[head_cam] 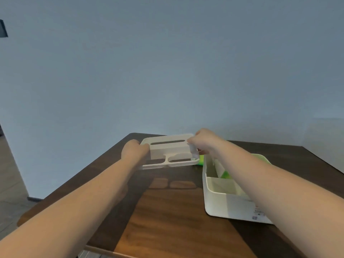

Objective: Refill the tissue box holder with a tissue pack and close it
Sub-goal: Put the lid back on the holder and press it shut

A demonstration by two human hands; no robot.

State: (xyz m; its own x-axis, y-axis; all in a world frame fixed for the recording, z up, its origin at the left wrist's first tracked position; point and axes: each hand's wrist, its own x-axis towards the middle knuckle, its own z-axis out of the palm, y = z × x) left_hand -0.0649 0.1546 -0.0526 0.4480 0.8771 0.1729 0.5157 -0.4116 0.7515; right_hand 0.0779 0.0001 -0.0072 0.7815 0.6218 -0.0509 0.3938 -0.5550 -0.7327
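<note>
I hold the white lid of the tissue box holder in the air above the far part of the table, tilted toward me. It has a long slot near its top and two openings along its lower edge. My left hand grips its left end and my right hand grips its right end. The open white holder base rests on the table to the right, under my right forearm. A green tissue pack lies behind the base, mostly hidden; green also shows inside the base.
The dark wooden table stands against a plain blue-grey wall. The table's left edge runs diagonally, with floor beyond it at the left. A printed label sits on the base's near right corner.
</note>
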